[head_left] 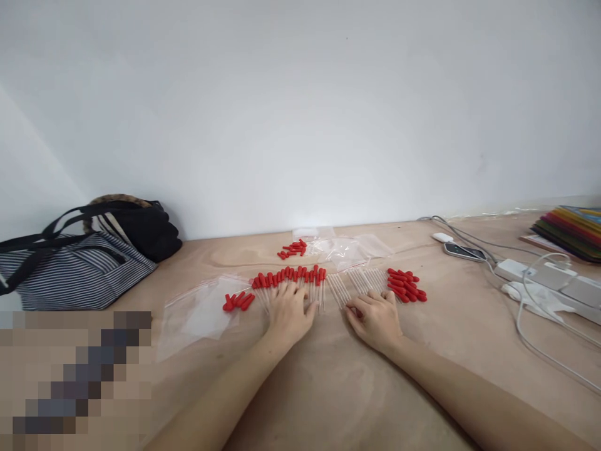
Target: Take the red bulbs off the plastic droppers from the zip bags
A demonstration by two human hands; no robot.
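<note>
My left hand (288,310) lies flat with fingers stretched out over a row of clear glass droppers with red rubber caps (291,275). My right hand (375,316) rests palm down, fingers loosely curled, on a row of bare glass tubes (359,280). A pile of loose red caps (406,285) lies just right of that hand. More red caps (238,301) sit left of my left hand, and a small heap (292,248) lies further back.
Clear zip bags lie at the left (197,313) and at the back (347,247). A striped bag (70,269) with black straps sits far left. A phone (464,252), power strip (549,279), white cables and stacked coloured sheets (570,232) are on the right.
</note>
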